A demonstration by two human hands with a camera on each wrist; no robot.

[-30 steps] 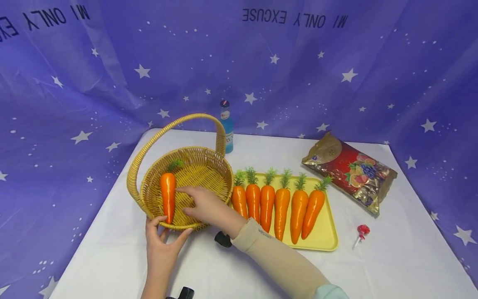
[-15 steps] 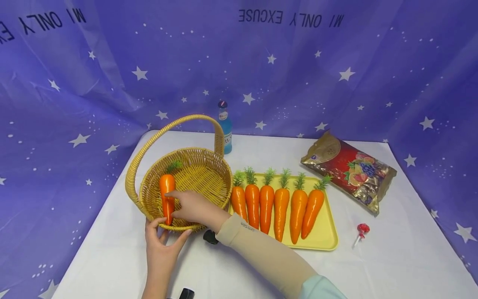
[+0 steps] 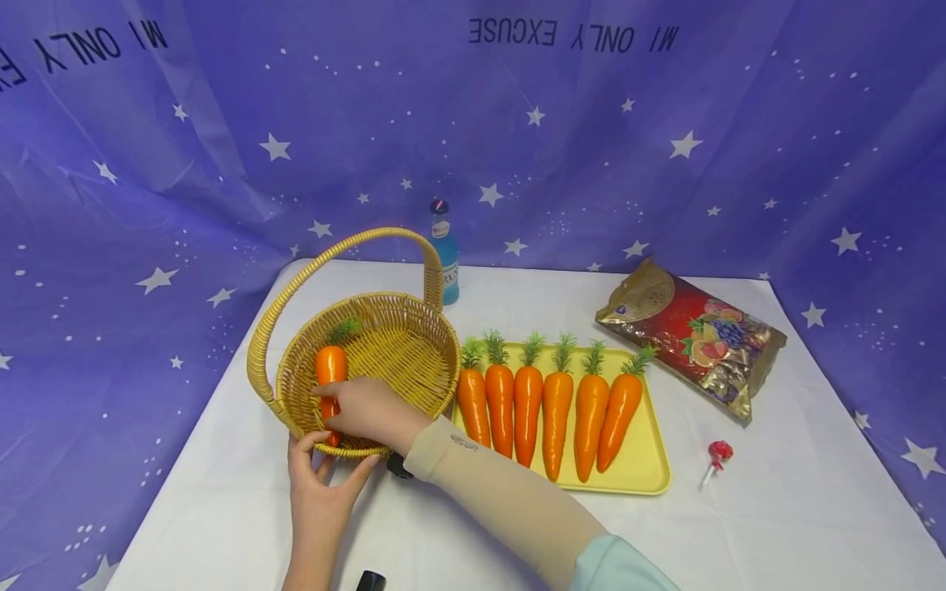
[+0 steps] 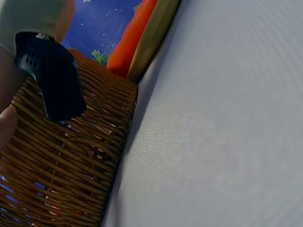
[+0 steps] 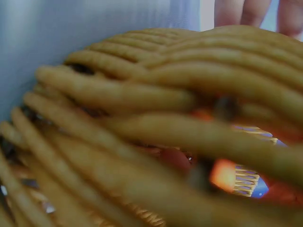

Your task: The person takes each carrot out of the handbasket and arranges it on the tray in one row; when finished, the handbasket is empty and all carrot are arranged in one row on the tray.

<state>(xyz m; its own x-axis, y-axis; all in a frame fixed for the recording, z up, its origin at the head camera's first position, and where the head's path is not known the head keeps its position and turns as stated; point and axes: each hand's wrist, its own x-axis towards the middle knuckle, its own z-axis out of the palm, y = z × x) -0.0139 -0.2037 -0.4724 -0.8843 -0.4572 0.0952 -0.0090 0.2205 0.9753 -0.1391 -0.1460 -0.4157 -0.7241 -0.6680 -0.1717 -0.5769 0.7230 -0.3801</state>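
A yellow wicker basket [image 3: 402, 361] with a tall handle stands on the left of the table. Inside it, against the left wall, lies an orange carrot [image 3: 331, 363] with a green top. My right hand [image 3: 373, 410] reaches over the front rim and pinches the carrot's lower half between thumb and fingers. My left hand [image 3: 318, 488] grips the basket's front rim, thumb on the outer wall. In the left wrist view, the basket's wall [image 4: 71, 156] fills the left side. Blurred basket weave [image 5: 142, 94] covers the right wrist view and mostly hides the carrot.
Right of the basket, a yellow tray [image 3: 650, 460] bears several carrots [image 3: 557, 410] in a row. A blue bottle [image 3: 447, 263] stands behind the basket. A red and gold snack bag [image 3: 695, 336] and a red lollipop [image 3: 718, 453] lie to the right.
My right hand has moved left and slightly down inside the basket, from beside the carrot onto it, and now pinches it. The left hand keeps its grip on the rim.
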